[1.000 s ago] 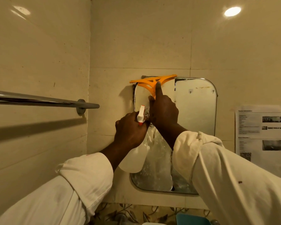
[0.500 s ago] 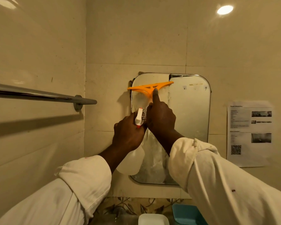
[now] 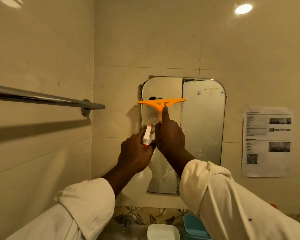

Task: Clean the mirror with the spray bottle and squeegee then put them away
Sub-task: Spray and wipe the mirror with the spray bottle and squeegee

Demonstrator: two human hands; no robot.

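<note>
A rounded wall mirror point(image 3: 203, 129) hangs on the beige tiles, streaked and wet in its lower left part. My right hand point(image 3: 170, 135) grips an orange squeegee point(image 3: 161, 102), its blade lying level across the mirror's upper left, forefinger stretched up along the handle. My left hand point(image 3: 135, 153) holds a white spray bottle point(image 3: 147, 135) with a red-tipped nozzle, just left of and touching my right hand. The bottle's body hangs below my fist in front of the mirror's lower left corner.
A chrome towel rail point(image 3: 42, 98) juts from the left wall at hand height. A printed sheet point(image 3: 267, 142) is stuck on the wall right of the mirror. Below are a white container point(image 3: 163, 232) and a teal container point(image 3: 192, 227) on a patterned ledge.
The squeegee has slid down the mirror from its top edge, leaving a cleared strip above the blade. The view has tilted down slightly, and my left hand has stayed beside my right.
</note>
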